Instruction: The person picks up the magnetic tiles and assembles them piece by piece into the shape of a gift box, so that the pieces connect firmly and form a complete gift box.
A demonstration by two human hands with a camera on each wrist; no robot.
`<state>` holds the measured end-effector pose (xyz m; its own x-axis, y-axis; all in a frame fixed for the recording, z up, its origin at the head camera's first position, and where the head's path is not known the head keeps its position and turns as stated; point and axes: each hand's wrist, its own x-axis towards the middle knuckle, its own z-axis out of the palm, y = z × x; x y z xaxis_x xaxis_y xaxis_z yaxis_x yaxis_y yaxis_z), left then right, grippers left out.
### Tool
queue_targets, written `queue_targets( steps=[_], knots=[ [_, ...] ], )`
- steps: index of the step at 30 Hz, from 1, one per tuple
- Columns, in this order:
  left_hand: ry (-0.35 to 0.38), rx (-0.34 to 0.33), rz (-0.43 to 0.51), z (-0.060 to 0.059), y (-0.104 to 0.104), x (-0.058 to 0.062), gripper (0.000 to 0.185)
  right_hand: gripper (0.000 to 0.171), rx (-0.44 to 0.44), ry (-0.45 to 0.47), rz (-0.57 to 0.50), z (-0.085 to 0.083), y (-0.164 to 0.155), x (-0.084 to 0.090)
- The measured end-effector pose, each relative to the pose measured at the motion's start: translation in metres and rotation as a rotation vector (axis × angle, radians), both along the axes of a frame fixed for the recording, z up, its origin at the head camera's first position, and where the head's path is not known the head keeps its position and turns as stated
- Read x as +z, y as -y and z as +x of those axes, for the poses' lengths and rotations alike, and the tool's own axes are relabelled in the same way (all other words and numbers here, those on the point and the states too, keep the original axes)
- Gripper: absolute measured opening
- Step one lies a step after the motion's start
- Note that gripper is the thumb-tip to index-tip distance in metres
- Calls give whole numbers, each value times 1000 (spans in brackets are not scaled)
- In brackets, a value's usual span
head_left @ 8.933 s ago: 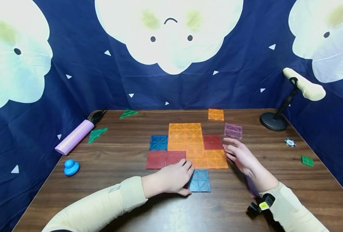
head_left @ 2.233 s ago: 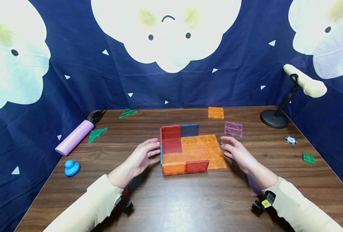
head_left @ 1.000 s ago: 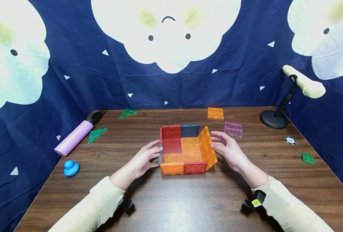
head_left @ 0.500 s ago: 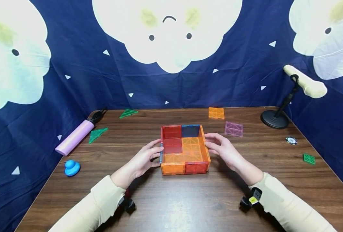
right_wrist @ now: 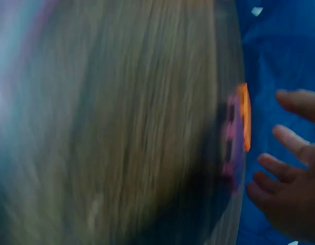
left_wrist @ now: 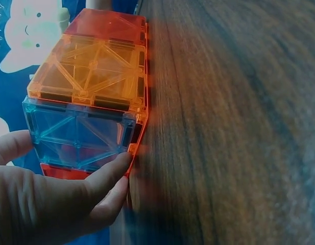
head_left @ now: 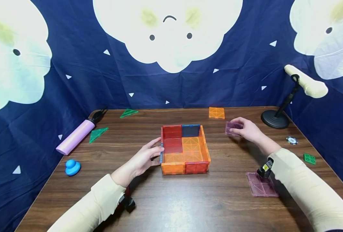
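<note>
A low open-topped box of translucent magnetic tiles stands mid-table, its floor and walls made of orange, red and blue squares. My left hand rests against its left wall, fingers fairly straight. In the left wrist view those fingers touch the edges of a blue tile in that wall. At the back right, my right hand hovers at a flat purple tile, partly covering it. The right wrist view shows spread fingers apart from the purple tile, with an orange tile behind it.
Under my right forearm lies another purple tile. Green triangle tiles and a lilac hand pump are at the left, near a blue knobbed piece. A microphone stand, poker chip and green brick sit at the right.
The tiles lay flat at first; walls then stood up, and the orange right side was folded upright. My right hand has left that wall for the purple tile; my left hand stays put.
</note>
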<state>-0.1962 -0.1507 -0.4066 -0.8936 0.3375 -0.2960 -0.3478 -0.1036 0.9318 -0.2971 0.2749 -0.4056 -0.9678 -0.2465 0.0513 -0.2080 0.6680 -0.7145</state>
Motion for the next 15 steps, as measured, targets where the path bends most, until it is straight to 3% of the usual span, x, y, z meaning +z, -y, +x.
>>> queue_targets(
  steps=[5,8,12,15],
  knots=[
    [-5,-1,-2,0,-1,0,70,56,96,16,97,-13,-11,-10],
    [-11,-6,0,0,-1,0,69,55,125,-22,146,-18,-14,-16],
    [-11,-8,7,0,-1,0,70,52,125,-118,213,-22,-14,-20],
    [-13,-4,7,0,0,0,70,51,113,-127,216,-23,-10,-20]
  ],
)
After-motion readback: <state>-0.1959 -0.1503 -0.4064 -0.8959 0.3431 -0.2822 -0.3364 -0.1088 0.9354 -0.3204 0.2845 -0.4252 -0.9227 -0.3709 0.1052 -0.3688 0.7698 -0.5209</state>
